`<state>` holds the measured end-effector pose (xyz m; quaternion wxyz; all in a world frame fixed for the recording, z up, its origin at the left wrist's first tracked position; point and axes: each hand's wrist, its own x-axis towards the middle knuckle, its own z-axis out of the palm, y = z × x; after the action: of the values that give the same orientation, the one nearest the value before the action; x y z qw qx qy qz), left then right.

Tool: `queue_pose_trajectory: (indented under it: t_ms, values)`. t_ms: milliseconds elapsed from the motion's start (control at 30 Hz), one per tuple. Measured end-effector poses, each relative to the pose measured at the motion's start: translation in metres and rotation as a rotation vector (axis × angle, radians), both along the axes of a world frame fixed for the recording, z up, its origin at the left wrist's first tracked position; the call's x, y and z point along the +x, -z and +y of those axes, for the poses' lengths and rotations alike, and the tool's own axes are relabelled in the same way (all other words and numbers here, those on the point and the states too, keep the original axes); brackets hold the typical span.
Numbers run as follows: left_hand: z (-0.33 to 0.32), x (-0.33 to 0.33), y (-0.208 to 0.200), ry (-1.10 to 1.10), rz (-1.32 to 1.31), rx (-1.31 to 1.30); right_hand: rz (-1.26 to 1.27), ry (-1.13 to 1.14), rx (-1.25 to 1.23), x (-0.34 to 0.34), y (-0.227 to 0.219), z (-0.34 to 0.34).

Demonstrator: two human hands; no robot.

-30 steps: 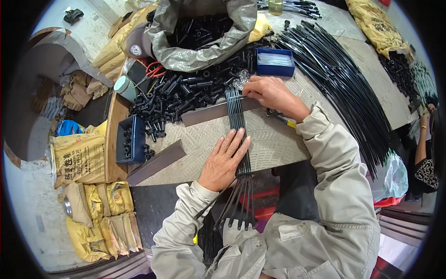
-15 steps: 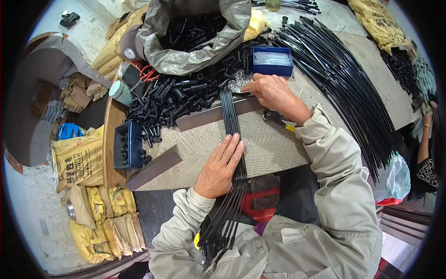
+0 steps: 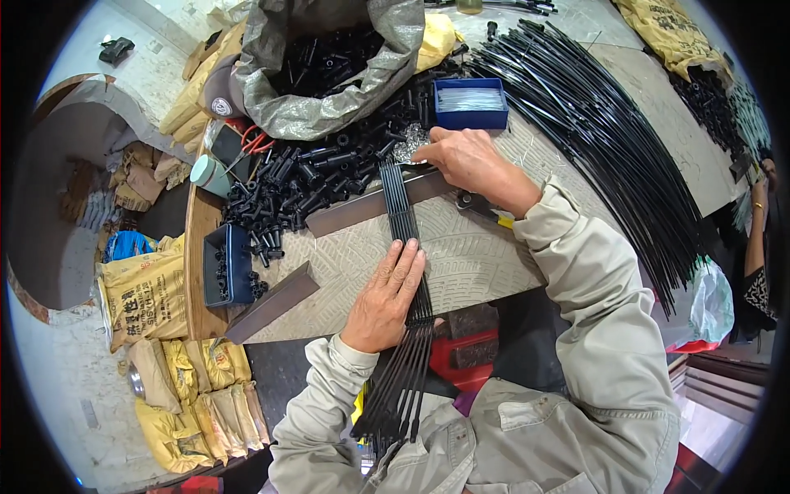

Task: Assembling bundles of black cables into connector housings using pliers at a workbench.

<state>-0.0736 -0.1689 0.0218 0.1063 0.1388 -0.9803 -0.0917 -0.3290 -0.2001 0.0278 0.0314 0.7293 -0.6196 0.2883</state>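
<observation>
My left hand (image 3: pixel 385 295) lies with its fingers outstretched on a row of thin black rods (image 3: pixel 400 210). The rods lie side by side across a dark metal angle bar (image 3: pixel 346 207) and fan out past the table's near edge toward my lap. My right hand (image 3: pixel 481 169) is at a small heap of shiny bits (image 3: pixel 409 142) by the rods' far ends. Its fingers are drawn together, and whatever they pinch is hidden. Pliers with a yellow grip (image 3: pixel 481 206) lie just under my right wrist.
Black tubular parts (image 3: pixel 309 177) are piled left of the rods, below a grey sack (image 3: pixel 329 115). A blue box (image 3: pixel 471 117) holds clear strips; another blue bin (image 3: pixel 229 265) stands left. Long black rods (image 3: pixel 592 148) cover the right side. Another person's arm (image 3: pixel 755 230) shows far right.
The whole view has shifted slightly. My left hand still rests on the rods, and my right hand stays by the shiny bits with its fingers closer together.
</observation>
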Motion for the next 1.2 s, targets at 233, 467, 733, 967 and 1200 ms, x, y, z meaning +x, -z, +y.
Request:
queue_pose_trajectory:
  t_ms: [233, 467, 733, 967, 1200]
  values:
    - [0.002, 0.000, -0.005, -0.013, -0.057, 0.014, 0.004, 0.016, -0.030, -0.006, -0.003, 0.001]
    - [-0.003, -0.001, 0.002, 0.000, -0.070, -0.056, 0.035, 0.017, 0.020, -0.006, -0.003, 0.000]
    - [-0.001, 0.005, -0.011, -0.008, -0.046, 0.058, 0.075, -0.012, 0.015, -0.003, -0.004, -0.007]
    - [-0.003, 0.008, -0.004, 0.030, 0.010, 0.054, 0.016, -0.007, -0.017, -0.002, -0.009, -0.004]
    - [0.001, 0.008, -0.005, -0.007, -0.006, 0.014, 0.014, -0.008, -0.005, 0.000, -0.004, -0.007]
